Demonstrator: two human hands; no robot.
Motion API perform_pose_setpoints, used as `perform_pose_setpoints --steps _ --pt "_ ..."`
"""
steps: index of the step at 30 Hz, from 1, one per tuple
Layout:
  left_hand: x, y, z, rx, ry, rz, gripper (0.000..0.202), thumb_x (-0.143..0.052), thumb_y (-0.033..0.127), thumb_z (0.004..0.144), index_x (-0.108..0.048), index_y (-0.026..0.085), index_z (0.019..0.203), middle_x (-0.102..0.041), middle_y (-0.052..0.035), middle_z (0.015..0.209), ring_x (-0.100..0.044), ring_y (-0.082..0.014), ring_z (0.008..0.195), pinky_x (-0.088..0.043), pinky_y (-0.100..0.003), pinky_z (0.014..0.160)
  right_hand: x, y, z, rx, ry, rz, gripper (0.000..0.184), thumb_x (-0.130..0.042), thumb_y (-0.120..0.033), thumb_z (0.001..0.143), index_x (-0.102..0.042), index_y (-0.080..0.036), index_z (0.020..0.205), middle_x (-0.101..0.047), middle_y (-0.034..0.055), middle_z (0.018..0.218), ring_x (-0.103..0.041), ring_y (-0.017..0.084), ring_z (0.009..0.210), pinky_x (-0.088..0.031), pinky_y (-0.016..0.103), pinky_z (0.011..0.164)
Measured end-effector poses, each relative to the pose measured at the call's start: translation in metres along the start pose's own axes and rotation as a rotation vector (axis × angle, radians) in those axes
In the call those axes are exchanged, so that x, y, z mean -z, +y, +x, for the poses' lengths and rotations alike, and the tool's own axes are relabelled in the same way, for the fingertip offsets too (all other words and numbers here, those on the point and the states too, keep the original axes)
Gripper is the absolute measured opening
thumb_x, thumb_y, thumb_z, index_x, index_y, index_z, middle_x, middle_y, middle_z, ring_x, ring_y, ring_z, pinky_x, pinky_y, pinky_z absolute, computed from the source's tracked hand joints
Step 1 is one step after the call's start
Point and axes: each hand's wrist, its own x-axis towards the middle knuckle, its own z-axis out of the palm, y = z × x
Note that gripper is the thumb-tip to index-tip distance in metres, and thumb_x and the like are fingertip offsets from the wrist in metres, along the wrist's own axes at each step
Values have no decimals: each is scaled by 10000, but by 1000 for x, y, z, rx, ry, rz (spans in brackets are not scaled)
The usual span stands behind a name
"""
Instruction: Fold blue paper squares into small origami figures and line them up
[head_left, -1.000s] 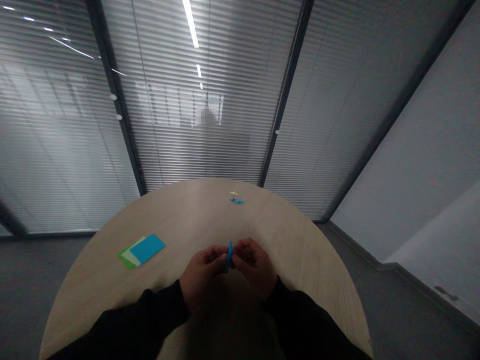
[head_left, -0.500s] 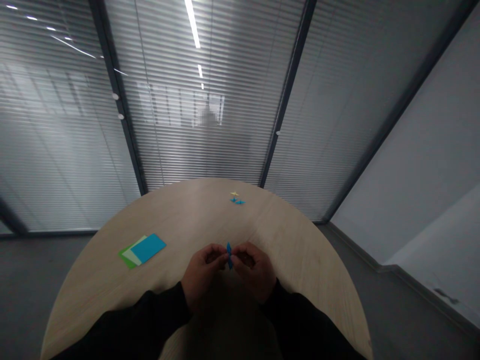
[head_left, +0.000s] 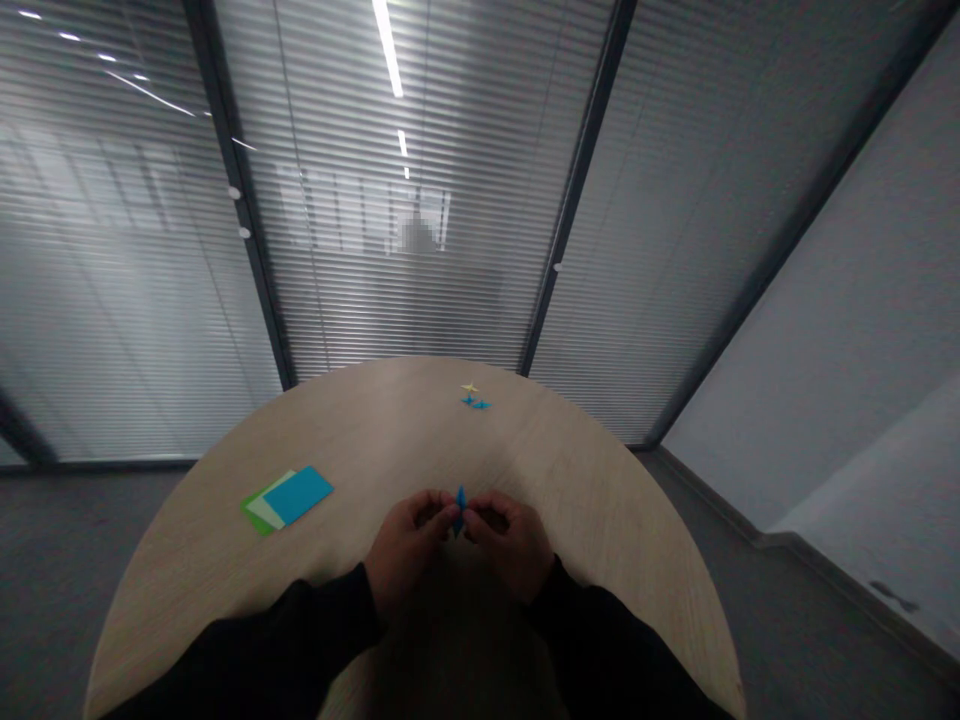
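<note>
A small blue piece of folded paper [head_left: 460, 497] stands upright between my two hands, above the near part of the table. My left hand [head_left: 409, 540] pinches it from the left with thumb and forefinger. From the other side, my right hand [head_left: 511, 538] holds it in the same kind of pinch. The fingertips hide its middle, so only its pointed upper and lower ends show. Farther off on the table lie two small blue folded-paper figures [head_left: 481, 405] and a yellow one [head_left: 469, 387].
On the left of the round wooden table [head_left: 397, 430] is a small fanned stack of paper sheets [head_left: 298, 497], blue on top, pale green and green below. Glass panels with blinds [head_left: 420, 300] rise behind the table. A pale wall [head_left: 840, 350] stands at right.
The blue folded paper has tilted slightly between my fingertips, its lower end now leaning left. Both hands keep their pinch and have barely shifted.
</note>
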Motion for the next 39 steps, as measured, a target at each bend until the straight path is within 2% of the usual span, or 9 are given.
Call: perform_pose_setpoints --steps 3,10,17,19,23,29,32,35,39 --pt "-1 2 0 -12 11 63 284 -678 436 798 -686 162 873 -679 -36 765 -579 -175 684 -441 -280 647 0 1 0 25 29 -30 214 -609 -352 809 -699 -159 787 -693 42 683 -631 161 620 -487 250 563" --pt "-5 4 -1 -75 82 258 240 -659 405 804 -729 177 822 -741 -71 789 -644 -221 702 -461 -303 647 -2 -9 -5 57 187 -217 183 -633 -329 775 -692 -169 708 -684 43 616 -609 166 552 -447 256 522" --pt "-9 8 0 -116 199 349 160 -688 345 744 -730 192 726 -726 -48 661 -625 -210 614 -434 -289 579 -12 -10 -7 70 270 -343 189 -643 -353 780 -687 -192 691 -711 57 646 -642 191 580 -457 284 553" --pt "-9 9 1 -131 209 329 139 -694 329 731 -726 196 705 -720 -36 646 -620 -203 614 -430 -283 577 -12 -10 -7 87 268 -350 180 -639 -346 789 -685 -198 697 -712 53 647 -648 192 587 -463 285 563" --pt "-8 9 1 -107 157 268 147 -700 330 725 -729 188 700 -730 -40 661 -639 -210 636 -456 -292 604 -10 -10 -8 113 259 -404 146 -652 -308 789 -670 -194 699 -706 54 657 -652 198 598 -465 286 568" --pt "-6 8 2 -65 59 116 195 -720 356 751 -755 171 804 -774 -87 816 -692 -251 790 -504 -342 739 -9 -5 -9 266 220 -533 150 -579 -249 872 -693 -199 789 -711 72 765 -659 197 663 -485 295 622" --pt "-6 6 2 -36 15 -22 245 -747 389 744 -749 161 833 -772 -90 853 -690 -249 828 -506 -354 793 -12 -1 -9 366 249 -584 177 -540 -238 900 -714 -203 891 -716 96 836 -662 228 755 -505 338 703" --pt "-5 2 3 -31 29 -152 287 -788 385 718 -731 149 872 -761 -93 910 -678 -242 885 -498 -352 845 -17 -2 -11 452 260 -628 240 -507 -186 898 -714 -192 1019 -713 123 927 -647 264 858 -508 384 758" --pt "-2 -6 7 -24 38 -296 289 -792 402 723 -669 154 806 -731 -61 838 -666 -207 816 -509 -327 790 -20 -9 -13 458 247 -633 263 -501 -173 892 -729 -215 1017 -693 104 904 -626 249 833 -512 366 718"
